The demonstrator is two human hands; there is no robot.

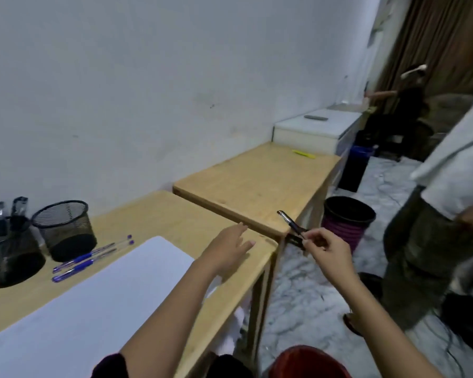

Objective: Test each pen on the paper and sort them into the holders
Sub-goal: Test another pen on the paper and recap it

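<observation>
While the right hand [328, 249] pinches the black pen [290, 222] out past the table [175, 214] edge, two o'clock of the paper [93, 296], the left hand [230, 244] hovers flat, holding nothing. A fingertip slip there would drop it on the floor [298, 282], well apart from the holders [63, 227] at ten o'clock.

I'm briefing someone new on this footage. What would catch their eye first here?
First, the right hand, pinching a dark pen out past the right edge of the table, above the floor. Next, the left hand, spread open at the table's right corner beside the white paper. At far left stand two black mesh holders, with blue pens lying before them.
</observation>
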